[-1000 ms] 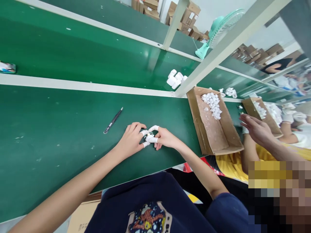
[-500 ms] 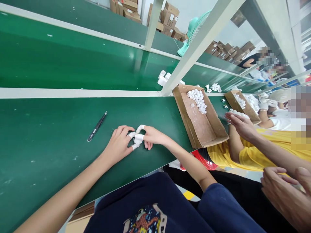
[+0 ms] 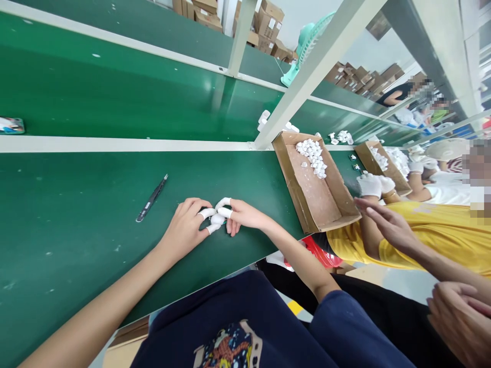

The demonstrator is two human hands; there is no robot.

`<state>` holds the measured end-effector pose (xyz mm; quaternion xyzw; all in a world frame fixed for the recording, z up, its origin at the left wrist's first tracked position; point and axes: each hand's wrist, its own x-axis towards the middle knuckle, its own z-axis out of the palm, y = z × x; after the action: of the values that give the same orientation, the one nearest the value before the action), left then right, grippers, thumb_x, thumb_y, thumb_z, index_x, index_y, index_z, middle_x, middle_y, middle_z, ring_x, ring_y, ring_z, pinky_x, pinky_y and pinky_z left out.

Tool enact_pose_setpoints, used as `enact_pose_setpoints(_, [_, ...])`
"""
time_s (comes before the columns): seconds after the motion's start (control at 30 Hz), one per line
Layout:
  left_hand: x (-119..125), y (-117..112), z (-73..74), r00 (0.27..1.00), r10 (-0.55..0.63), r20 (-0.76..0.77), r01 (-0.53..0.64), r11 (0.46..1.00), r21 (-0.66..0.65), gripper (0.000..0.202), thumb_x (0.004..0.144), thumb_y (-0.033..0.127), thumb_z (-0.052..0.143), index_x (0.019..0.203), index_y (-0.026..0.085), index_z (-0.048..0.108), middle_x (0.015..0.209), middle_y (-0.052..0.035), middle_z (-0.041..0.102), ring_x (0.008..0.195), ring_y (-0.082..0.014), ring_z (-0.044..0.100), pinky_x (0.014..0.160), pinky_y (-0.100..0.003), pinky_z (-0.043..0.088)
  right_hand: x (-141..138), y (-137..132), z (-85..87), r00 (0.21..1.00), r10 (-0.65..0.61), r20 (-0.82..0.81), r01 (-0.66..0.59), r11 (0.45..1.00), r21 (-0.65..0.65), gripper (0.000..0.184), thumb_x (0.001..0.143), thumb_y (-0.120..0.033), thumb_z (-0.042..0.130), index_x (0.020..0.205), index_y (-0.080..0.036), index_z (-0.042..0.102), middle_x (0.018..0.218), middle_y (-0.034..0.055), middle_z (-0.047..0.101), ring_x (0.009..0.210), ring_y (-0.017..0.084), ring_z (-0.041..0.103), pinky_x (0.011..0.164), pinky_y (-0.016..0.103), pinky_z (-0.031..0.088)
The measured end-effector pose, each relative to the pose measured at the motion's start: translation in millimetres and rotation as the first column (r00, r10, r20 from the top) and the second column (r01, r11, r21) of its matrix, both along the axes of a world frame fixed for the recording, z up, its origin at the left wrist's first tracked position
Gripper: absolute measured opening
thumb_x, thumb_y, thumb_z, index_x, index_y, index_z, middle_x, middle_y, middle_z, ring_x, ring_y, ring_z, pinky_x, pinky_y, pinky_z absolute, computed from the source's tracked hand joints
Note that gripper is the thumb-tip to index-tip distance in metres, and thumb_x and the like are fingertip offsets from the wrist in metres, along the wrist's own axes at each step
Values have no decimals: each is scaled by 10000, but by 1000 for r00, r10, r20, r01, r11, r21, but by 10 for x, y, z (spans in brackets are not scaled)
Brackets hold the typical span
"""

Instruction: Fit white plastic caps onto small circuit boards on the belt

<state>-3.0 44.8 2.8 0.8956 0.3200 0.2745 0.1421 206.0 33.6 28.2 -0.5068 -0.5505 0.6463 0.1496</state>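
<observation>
— Where is the small white part [image 3: 217,219] listed?
— Over the green bench [image 3: 76,209], pinched in both grips, by fingers of the left hand [image 3: 186,222] and right hand [image 3: 246,213].
— Tweezers [image 3: 152,199]?
— One pair, laid on the bench, left of the left hand.
— Cardboard tray [image 3: 321,195]?
— One, placed at right, partly filled with white pieces [image 3: 312,155].
</observation>
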Motion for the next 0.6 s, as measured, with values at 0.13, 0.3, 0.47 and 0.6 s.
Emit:
enact_pose_setpoints(0.13, [17,1,-4,1000,-8,27,9,1000,-19,174,872,291,607,1011,189,632,1024,-75,655,1022,-255,518,801,-384,427,34,-20,-15,999,21,-36,-19,999,36,237,940,-376,490,1081,-185,495,584,-24,641,492,136,651,459,204,534])
enact_pose_setpoints(0.3, [28,-43,16,999,24,43,-18,989,-146,152,850,291,638,963,190,651,1016,-58,657,1010,-237,508,834,-388,427,93,-87,-57,996,44,-72,-40,998,55,361,893,-332,565,1200,-161,479,655,1,669,546,151,674,502,227,552])
enact_pose_setpoints(0.47, [36,-66,10,998,52,17,-47,975,-216,110,849,259,631,927,188,663,1032,-50,659,1031,-240,500,829,-399,420,137,-111,-109,994,84,-75,-81,996,45,537,808,-250,656,1286,-152,431,721,7,674,612,164,692,547,242,562])
enact_pose_setpoints(0.6, [5,-29,18,1000,16,-7,-17,968,-251,212,823,308,666,1003,196,646,1097,-56,631,1065,-247,485,855,-404,420,79,-169,-127,998,37,47,-43,990,135,509,793,-279,670,1244,-155,471,652,-25,643,544,156,668,502,230,535])
